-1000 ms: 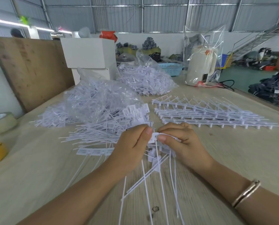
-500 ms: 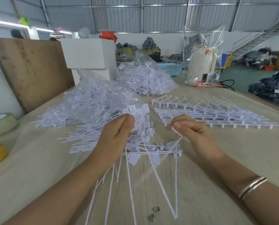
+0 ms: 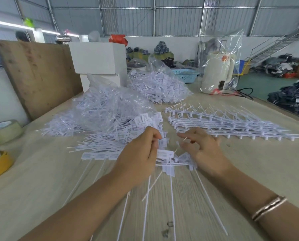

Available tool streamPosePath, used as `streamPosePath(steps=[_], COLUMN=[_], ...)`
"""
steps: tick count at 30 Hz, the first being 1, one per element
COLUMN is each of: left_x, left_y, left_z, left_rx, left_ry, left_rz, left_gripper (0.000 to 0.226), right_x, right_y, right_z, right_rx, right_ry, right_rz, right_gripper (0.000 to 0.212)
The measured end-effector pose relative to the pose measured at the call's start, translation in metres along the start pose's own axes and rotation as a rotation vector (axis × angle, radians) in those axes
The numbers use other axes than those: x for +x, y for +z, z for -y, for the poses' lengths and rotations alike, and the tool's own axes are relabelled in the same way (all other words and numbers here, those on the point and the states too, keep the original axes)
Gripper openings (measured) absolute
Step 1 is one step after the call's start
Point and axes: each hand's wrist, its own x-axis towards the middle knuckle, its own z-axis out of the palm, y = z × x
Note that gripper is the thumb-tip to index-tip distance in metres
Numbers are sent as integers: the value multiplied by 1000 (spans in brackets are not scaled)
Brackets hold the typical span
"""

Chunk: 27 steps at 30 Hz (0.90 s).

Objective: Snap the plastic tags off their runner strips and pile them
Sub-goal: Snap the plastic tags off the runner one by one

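A runner strip (image 3: 175, 164) of thin white plastic is held just above the near middle of the tabletop (image 3: 249, 171), with flat rectangular tags (image 3: 164, 154) still attached and long stiff tails fanned down toward the near edge. The strip is gripped at its left end by the left hand (image 3: 140, 153), whose fingers are curled tightly around it. The right hand (image 3: 203, 148) is held over the strip's right end with its fingers spread apart and loosely bent; whether anything is touched by them cannot be told, as they are blurred. Just beyond the left hand, a loose pile of snapped tags (image 3: 114, 136) is heaped. Toward the right edge, unbroken strips (image 3: 228, 124) are stacked in comb-like rows. Glossy, crinkled clear bags of tags (image 3: 110, 108) are seen near the far left. The tabletop is pale, grained wood.
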Motion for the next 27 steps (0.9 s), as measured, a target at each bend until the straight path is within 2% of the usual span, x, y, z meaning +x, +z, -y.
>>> streamPosePath(steps=[4, 8, 12, 15, 17, 19, 23, 27], left_x=[-1, 0, -1, 1, 4, 5, 4, 7], left_y=[4, 4, 5, -1, -7, -10, -6, -3], left_z=[-4, -3, -6, -5, 0, 3, 4, 8], left_rx=[21, -12, -12, 120, 311, 366, 184, -44], left_ry=[50, 60, 87, 107, 83, 49, 56, 32], left_rz=[-7, 2, 8, -10, 26, 77, 109, 126], left_gripper=[11, 14, 13, 9, 27, 41, 38, 42], right_x=[0, -4, -12, -10, -8, -8, -11, -11], right_y=[5, -4, 5, 6, 2, 0, 4, 1], right_z=[5, 6, 16, 17, 15, 14, 15, 21], right_rx=[-59, 233, 194, 319, 500, 517, 391, 370], right_ry=[-31, -23, -183, -297, -286, -254, -246, -246], right_rz=[60, -23, 214, 223, 182, 190, 286, 227], right_gripper=[23, 32, 39, 31, 23, 22, 22, 13])
